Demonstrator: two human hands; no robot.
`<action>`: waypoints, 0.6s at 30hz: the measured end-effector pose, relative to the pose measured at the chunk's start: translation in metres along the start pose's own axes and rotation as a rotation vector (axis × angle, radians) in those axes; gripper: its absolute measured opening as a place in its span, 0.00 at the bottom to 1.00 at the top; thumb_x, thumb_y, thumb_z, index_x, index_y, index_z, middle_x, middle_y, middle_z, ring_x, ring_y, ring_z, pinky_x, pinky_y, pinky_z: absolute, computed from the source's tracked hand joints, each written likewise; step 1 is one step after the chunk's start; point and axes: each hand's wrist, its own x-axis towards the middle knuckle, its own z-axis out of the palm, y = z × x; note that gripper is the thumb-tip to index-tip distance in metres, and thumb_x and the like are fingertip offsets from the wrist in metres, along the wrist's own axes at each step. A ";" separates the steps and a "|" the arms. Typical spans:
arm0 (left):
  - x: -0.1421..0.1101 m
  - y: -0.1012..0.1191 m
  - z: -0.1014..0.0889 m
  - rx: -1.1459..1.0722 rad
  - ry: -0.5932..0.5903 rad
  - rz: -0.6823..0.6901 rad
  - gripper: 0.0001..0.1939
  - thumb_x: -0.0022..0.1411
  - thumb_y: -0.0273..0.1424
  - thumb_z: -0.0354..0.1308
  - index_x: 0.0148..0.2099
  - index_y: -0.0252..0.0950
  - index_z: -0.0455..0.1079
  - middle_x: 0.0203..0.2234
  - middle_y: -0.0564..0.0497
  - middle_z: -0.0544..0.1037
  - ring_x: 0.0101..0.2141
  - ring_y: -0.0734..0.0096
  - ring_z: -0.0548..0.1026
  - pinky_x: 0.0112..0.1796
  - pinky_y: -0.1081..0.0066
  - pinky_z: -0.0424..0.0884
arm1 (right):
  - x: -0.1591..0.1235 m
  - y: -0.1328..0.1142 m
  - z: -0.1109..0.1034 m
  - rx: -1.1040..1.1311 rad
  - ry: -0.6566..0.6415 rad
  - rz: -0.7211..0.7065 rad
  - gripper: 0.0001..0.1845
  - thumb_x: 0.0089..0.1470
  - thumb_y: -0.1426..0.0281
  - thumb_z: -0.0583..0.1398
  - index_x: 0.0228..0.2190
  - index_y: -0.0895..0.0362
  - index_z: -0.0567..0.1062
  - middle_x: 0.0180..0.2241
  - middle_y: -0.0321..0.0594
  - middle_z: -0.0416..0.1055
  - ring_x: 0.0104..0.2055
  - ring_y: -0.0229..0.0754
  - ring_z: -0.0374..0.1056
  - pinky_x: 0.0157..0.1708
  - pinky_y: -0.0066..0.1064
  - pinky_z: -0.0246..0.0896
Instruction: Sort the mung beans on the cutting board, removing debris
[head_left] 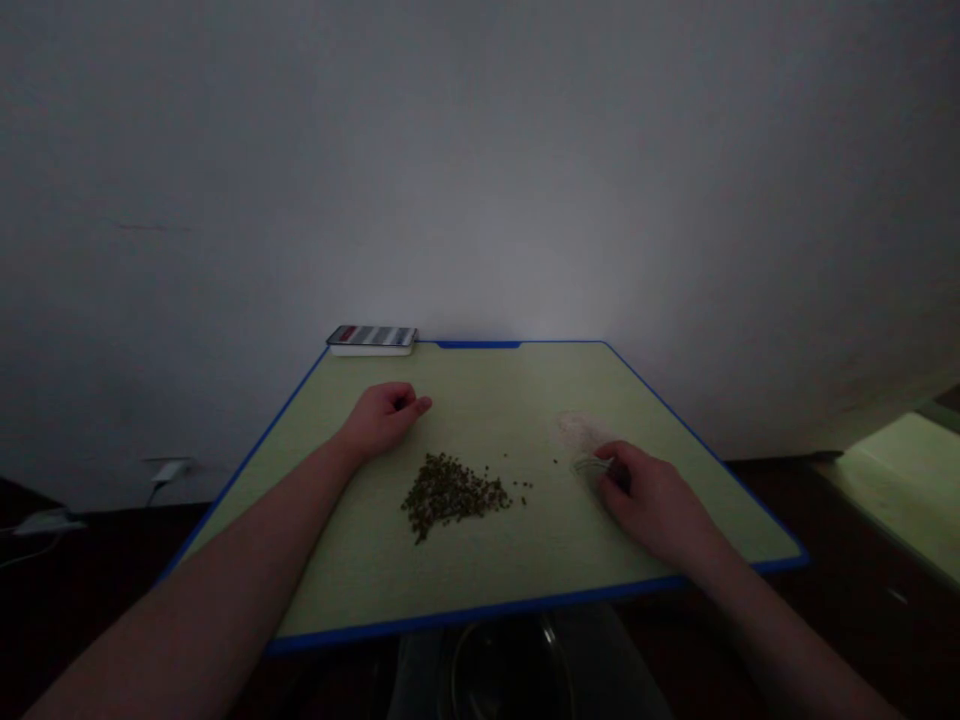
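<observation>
My left hand [386,418] rests on the table in a loose fist, thumb stretched to the right, and I see nothing in it. In front of it lies a loose heap of small, dark brown-green grains [454,490], like seeds or peppercorns. My right hand [656,498] is on the table's right side, thumb and fingers closed on the gathered pale end of a thin, whitish, see-through bag [581,430]. The bag lies flat on the table beyond those fingertips. What the palm covers is hidden.
A phone [373,335] lies on a white box [371,350] at the table's back left corner. Blue edging surrounds the table [495,390]. A few stray grains lie between heap and bag. A round, dark, rimmed container [510,670] is below the front edge. The wall stands behind.
</observation>
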 end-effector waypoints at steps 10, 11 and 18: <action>0.001 -0.001 0.000 0.020 0.005 0.018 0.21 0.54 0.46 0.51 0.19 0.35 0.58 0.14 0.58 0.57 0.19 0.79 0.56 0.22 0.74 0.52 | 0.033 -0.007 0.004 -0.030 -0.071 -0.180 0.13 0.51 0.73 0.53 0.40 0.57 0.69 0.29 0.41 0.72 0.29 0.40 0.65 0.29 0.30 0.54; 0.001 -0.001 0.000 0.022 0.004 0.019 0.21 0.54 0.46 0.51 0.19 0.35 0.58 0.14 0.58 0.57 0.19 0.79 0.56 0.22 0.74 0.52 | 0.035 -0.011 0.005 -0.029 -0.088 -0.201 0.14 0.51 0.74 0.53 0.41 0.57 0.69 0.28 0.41 0.72 0.28 0.40 0.65 0.29 0.30 0.54; 0.000 -0.001 0.000 0.015 -0.002 0.001 0.21 0.53 0.46 0.51 0.19 0.35 0.57 0.14 0.58 0.57 0.19 0.79 0.55 0.22 0.74 0.51 | 0.028 -0.044 0.016 0.018 -0.137 -0.282 0.15 0.51 0.74 0.53 0.42 0.57 0.70 0.29 0.41 0.72 0.29 0.39 0.65 0.29 0.29 0.53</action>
